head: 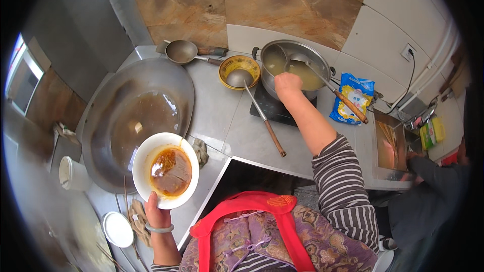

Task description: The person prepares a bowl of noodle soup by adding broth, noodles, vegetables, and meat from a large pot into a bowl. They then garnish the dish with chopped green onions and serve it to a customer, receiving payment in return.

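Observation:
My left hand (157, 211) holds a white bowl (192, 192) by its near rim, over the front edge of a large wok (94, 121). Reddish-brown liquid with thin strands lies in the bowl. The wok holds brownish liquid with a small pale piece. My right hand (288, 85) is closed at the near rim of a metal pot (269, 83) of pale broth, seemingly on the handle of a utensil dipping inside; the grip is partly hidden. A second ladle (346, 104) with a wooden handle leans across the pot's right rim. The pot stands on a black induction cooker (255, 105).
A ladle (261, 109) rests in a yellow patterned bowl (230, 62). Behind the wok lies another ladle (181, 51). A blue-and-yellow packet (353, 98) is right of the pot. Cloths, a white tub (73, 173) and a white lid (118, 229) are at left. Another person's sleeve (435, 173) is by the sink (389, 143).

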Demonstrator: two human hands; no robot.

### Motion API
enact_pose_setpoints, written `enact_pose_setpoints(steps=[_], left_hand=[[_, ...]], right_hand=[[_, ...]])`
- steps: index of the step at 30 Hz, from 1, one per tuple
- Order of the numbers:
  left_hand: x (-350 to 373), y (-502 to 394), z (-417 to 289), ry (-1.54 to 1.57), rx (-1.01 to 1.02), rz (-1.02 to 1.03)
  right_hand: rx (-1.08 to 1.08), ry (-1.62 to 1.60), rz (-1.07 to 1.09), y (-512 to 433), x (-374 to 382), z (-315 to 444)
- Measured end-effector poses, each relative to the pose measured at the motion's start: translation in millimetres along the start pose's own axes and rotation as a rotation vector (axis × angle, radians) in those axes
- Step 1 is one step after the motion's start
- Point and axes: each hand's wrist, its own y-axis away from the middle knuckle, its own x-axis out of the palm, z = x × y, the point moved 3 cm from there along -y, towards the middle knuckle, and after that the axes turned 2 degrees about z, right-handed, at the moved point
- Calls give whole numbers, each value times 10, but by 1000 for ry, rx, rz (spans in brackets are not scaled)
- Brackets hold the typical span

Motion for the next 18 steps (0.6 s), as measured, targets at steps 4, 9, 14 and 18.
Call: enact_pose_setpoints(steps=[4,9,14,18], left_hand=[[65,57,80,43,3,30],[161,92,137,45,5,26],[255,96,140,62,-19,10],[331,93,142,59,36,-24]], right_hand=[[35,-172,33,-127,-69,-122],[76,-402,95,-309,9,-655],[97,-650,221,-326,220,-926],[248,-1224,237,-38,292,-1171]])
